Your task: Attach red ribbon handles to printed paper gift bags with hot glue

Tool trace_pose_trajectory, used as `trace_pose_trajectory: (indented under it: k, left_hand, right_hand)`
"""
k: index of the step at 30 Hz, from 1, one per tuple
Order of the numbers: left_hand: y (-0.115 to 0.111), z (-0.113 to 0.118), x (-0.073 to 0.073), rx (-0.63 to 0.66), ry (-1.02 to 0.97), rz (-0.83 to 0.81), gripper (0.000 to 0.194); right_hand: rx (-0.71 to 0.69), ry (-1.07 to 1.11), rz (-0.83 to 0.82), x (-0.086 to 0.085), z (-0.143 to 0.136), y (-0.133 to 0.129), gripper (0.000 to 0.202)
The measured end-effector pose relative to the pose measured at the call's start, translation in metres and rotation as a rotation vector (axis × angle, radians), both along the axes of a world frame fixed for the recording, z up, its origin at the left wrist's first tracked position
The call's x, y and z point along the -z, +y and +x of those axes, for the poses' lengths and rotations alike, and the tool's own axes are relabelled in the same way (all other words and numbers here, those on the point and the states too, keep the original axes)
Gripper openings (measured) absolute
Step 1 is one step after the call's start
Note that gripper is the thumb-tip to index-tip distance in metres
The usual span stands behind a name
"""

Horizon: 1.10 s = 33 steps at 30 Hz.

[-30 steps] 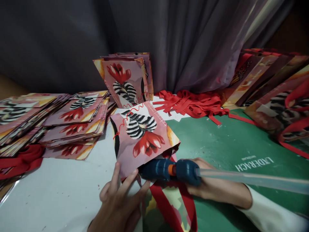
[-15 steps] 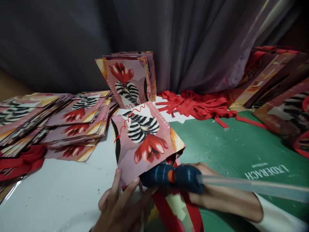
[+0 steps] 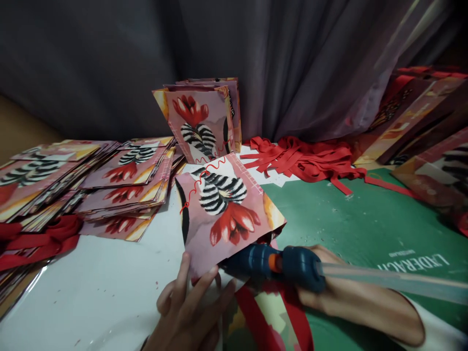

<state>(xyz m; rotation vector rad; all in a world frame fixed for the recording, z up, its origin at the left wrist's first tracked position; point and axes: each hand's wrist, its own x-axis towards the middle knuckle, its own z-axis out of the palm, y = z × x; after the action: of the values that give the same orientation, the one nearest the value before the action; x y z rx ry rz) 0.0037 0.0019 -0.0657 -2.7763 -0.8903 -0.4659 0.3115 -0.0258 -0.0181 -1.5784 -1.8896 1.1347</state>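
Observation:
A pink paper bag with a zebra-striped butterfly and red flower print lies tilted in front of me. My left hand grips its near edge, fingers on the printed face and the thumb side partly hidden. At the bag's mouth is a dark blue glue gun with an orange part, its nozzle hidden under the bag's edge. Wrapped around the gun's handle, my right hand is mostly behind it. A long clear glue stick sticks out of its back. Red ribbon hangs below the gun over another printed piece.
Stacks of flat printed bags lie at the left, with red ribbons in front. Opened bags stand at the back. A red ribbon heap lies beyond the green sheet. More bags stand right, before a dark curtain.
The whole view has shifted slightly, so things sit a little further right. The glue gun and my right hand have slid slightly right along the bag's edge. My left hand keeps its hold.

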Motion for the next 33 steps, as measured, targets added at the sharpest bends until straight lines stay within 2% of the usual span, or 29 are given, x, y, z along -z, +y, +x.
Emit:
trace_pose_trajectory:
  k: [6, 10, 15, 19, 26, 33]
  left_hand:
    - [-0.001, 0.003, -0.001, -0.003, 0.001, 0.026, 0.068]
    - [0.0, 0.007, -0.003, 0.004, -0.031, 0.026, 0.06]
    - [-0.001, 0.014, -0.004, 0.021, -0.121, 0.0, 0.052]
    - [-0.003, 0.018, 0.0, -0.01, -0.211, -0.016, 0.045]
    - [-0.004, 0.017, 0.005, -0.025, -0.232, -0.058, 0.046]
    - [-0.003, 0.017, 0.004, -0.01, -0.195, -0.09, 0.046]
  right_hand:
    - [0.053, -0.13, 0.116, 0.005, 0.007, -0.007, 0.018]
    - [0.069, -0.218, 0.121, 0.003, 0.012, -0.011, 0.021]
    - [0.144, -0.338, 0.075, 0.0, 0.017, -0.016, 0.016]
    - [0.148, -0.388, 0.131, -0.001, 0.02, -0.018, 0.024]
    - [0.18, -0.494, 0.096, -0.006, 0.025, -0.024, 0.029]
    - [0.116, -0.577, 0.277, -0.018, 0.026, -0.022, 0.026]
